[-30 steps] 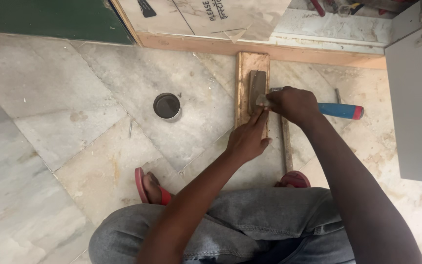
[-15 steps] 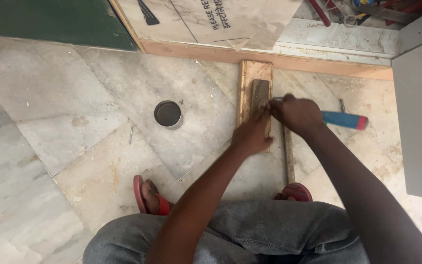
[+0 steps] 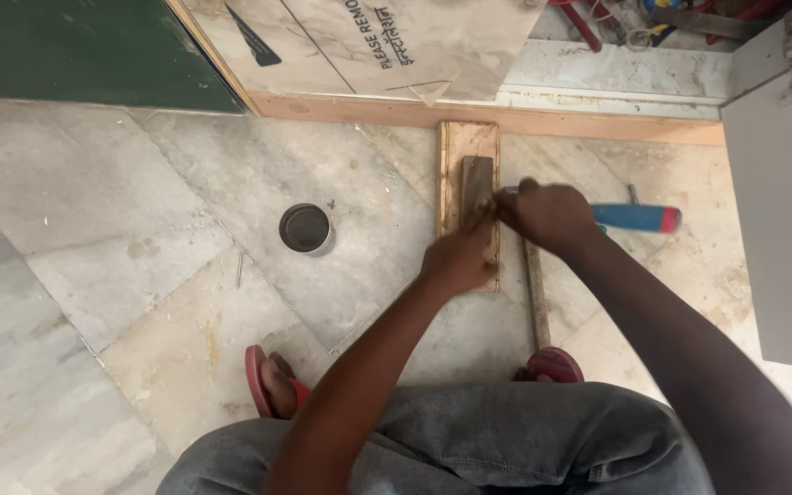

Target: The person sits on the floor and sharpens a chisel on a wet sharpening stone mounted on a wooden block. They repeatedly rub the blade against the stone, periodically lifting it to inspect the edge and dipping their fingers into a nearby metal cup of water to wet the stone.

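Head view: a person is seen squatting on a marble floor (image 3: pixel 139 229), both hands brought together over a dark sharpening stone (image 3: pixel 477 188) set in a wooden block (image 3: pixel 456 156) that lies flat on the floor, far of the knees. The left hand (image 3: pixel 458 261) is curled, fingertips pressed at the near end of the stone; whether anything is pinched under them cannot be told, motion blur hides it. The right hand (image 3: pixel 547 215) is clenched around the near end of a tool with a blue and red handle (image 3: pixel 636 218), which sticks out to the right; the working end is hidden between the two hands, apparently laid on the stone's near right edge. The stone lies just far of both sets of fingers, touching or nearly touching them. A risk is judged: fingertips sit close to the hidden edge, so a slip off the narrow stone could nick them, and the block, not seen clamped, could skid on the smooth marble. A small round tin (image 3: pixel 305 228) stands well left of the block; a thin wooden strip (image 3: pixel 536 298) lies near the right foot. Red sandals (image 3: pixel 263 380) are worn.
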